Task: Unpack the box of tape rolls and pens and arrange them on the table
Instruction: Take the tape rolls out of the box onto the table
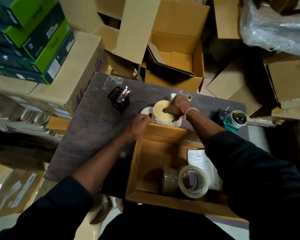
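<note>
Yellowish tape roll (161, 110) sits stacked on the surface (93, 135) by the pen holder (119, 98); two rolls (191, 181) remain in the box (145, 163), so unpacking looks about half done. Right hand (177, 106) grips the stack's top; left hand (139, 121), fingers curled, touches its side.

An open brown cardboard box (163, 135) sits at the near right of a dark table (93, 132); inside it a brown tape roll (169, 181) and a clear tape roll (193, 181) stand on edge, side by side. Just beyond the box's far wall, a large pale yellow tape roll (160, 110) is stacked on flat white rolls (146, 110) on the table. Farther left, well apart, a black holder (119, 99) stands upright with red and white pens (124, 93) in it.
</note>
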{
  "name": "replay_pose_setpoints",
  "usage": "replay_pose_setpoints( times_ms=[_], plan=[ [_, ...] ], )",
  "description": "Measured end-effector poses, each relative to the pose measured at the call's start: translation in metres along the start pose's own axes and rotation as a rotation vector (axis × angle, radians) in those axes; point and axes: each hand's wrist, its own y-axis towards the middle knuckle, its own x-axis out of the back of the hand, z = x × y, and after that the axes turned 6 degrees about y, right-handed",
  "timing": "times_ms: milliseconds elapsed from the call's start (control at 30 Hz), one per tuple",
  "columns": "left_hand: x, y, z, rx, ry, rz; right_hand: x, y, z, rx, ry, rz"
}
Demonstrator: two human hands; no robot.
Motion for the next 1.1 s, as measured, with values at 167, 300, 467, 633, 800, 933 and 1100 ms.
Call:
replay_pose_setpoints(
  times_ms=[167,300,467,633,800,933,1100],
  plan=[
    [0.012,-0.001,-0.013,-0.130,0.222,0.057,0.008,-0.022,-0.015,-0.042,0.414,0.128],
    [0.015,0.004,-0.018,-0.204,0.318,0.105,0.009,-0.025,-0.041,-0.037,0.596,0.089],
    [0.016,0.005,-0.019,-0.232,0.320,0.112,0.020,-0.016,-0.070,0.067,0.424,-0.358],
    [0.020,0.020,-0.040,-0.346,0.369,0.029,0.026,0.014,-0.090,0.116,0.313,-0.480],
    [0.002,0.036,-0.074,-0.348,0.408,-0.048,0.021,0.042,-0.087,0.143,0.004,-0.404],
    [-0.010,0.037,-0.069,-0.377,0.460,-0.195,0.014,0.065,-0.086,0.135,0.043,-0.311],
    [-0.005,0.036,-0.061,-0.386,0.420,-0.358,0.030,0.069,-0.084,0.131,0.004,-0.323]
  ],
)
